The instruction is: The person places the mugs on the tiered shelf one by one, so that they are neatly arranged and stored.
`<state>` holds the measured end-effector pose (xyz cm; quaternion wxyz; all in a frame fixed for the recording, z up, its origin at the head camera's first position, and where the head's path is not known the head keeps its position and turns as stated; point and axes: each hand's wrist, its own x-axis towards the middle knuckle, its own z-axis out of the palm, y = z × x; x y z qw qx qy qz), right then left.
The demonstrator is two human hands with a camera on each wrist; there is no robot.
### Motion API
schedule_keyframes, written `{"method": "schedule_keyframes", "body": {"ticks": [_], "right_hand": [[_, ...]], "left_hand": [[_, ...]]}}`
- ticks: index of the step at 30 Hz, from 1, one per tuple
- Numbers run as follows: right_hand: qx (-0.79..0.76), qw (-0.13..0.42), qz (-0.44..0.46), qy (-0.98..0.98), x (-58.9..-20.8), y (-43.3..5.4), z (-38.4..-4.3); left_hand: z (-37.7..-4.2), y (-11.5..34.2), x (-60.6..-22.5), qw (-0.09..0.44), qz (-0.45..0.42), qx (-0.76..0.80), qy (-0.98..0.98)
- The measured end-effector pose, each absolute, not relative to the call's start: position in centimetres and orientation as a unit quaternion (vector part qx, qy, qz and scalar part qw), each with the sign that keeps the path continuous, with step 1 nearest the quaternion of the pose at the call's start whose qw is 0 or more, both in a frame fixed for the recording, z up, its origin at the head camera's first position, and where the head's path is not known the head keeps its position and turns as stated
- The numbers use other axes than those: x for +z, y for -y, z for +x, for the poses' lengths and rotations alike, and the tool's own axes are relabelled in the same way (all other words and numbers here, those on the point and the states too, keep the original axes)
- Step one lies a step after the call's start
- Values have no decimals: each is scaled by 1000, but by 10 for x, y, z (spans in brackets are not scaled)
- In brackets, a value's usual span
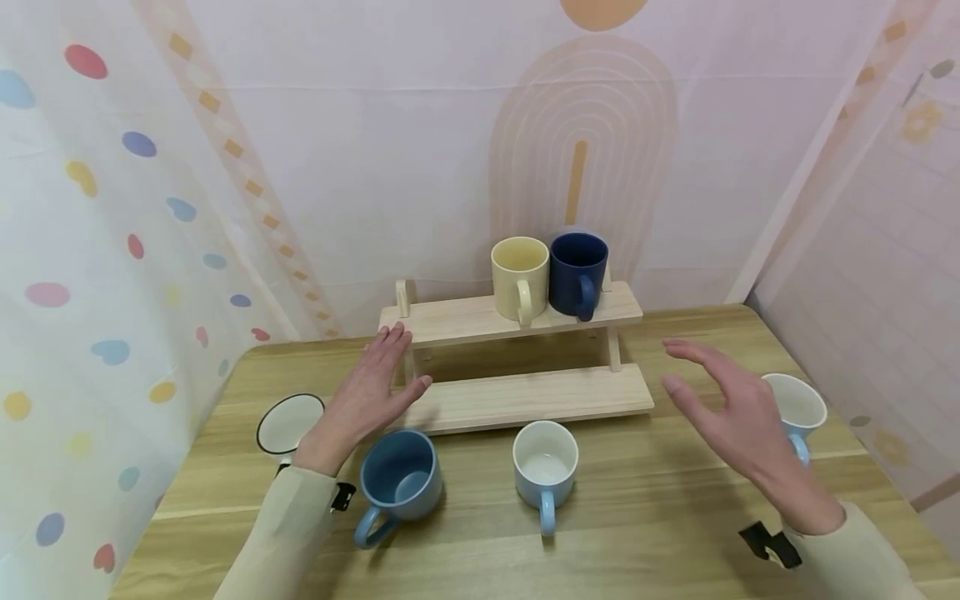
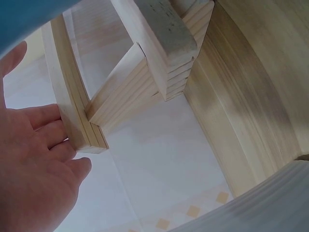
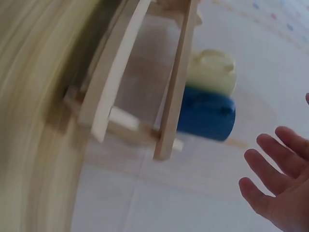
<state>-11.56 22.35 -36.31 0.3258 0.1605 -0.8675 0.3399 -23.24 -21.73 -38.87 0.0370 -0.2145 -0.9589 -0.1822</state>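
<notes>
A two-tier wooden shelf (image 1: 525, 400) stands at the back of the table. On its upper tier sit a pale yellow mug (image 1: 510, 279) and a dark blue mug (image 1: 566, 283), side by side. My left hand (image 1: 367, 400) is at the shelf's left end, fingers straight; in the left wrist view its fingertips (image 2: 48, 116) overlap the end of a wooden board. To the right of the shelf, my right hand (image 1: 731, 408) is in the air, fingers apart and holding nothing. A blue mug (image 1: 427, 487) lies near my left wrist, and a light blue mug (image 1: 528, 483) stands before the shelf.
Behind my left forearm is a white cup with a dark rim (image 1: 281, 425), partly hidden. Another light blue mug (image 1: 806, 404) with a white inside stands at the right, partly behind my right hand. Patterned curtains (image 1: 375, 167) hang around the wooden table (image 1: 615, 533).
</notes>
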Motion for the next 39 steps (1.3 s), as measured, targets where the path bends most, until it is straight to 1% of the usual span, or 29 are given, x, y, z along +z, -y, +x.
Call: {"method": "schedule_keyframes", "body": {"ticks": [4, 8, 13, 20, 23, 27, 31, 35, 39], "right_hand": [[331, 336, 146, 869, -368, -240, -109], [324, 333, 107, 879, -374, -257, -102], [333, 284, 43, 898, -383, -278, -89], [346, 213, -24, 914, -385, -305, -74], [354, 209, -36, 911, -390, -315, -70], [344, 236, -42, 908, -401, -325, -65], [335, 242, -58, 909, -406, -331, -61], [355, 222, -79, 904, -413, -338, -56], [392, 190, -94, 895, -423, -345, -48]], "left_hand": [[-232, 218, -389, 39, -216, -184, 958], [-232, 218, -389, 42, -217, -186, 957], [-232, 217, -389, 43, -217, -185, 957], [-233, 217, -390, 47, -221, -183, 957], [-233, 217, -390, 46, -222, -184, 956], [-233, 217, -390, 46, -223, -184, 956], [-233, 217, -390, 46, -221, -181, 957], [-234, 217, -390, 47, -219, -183, 957], [-234, 217, -390, 50, -220, -184, 957]]}}
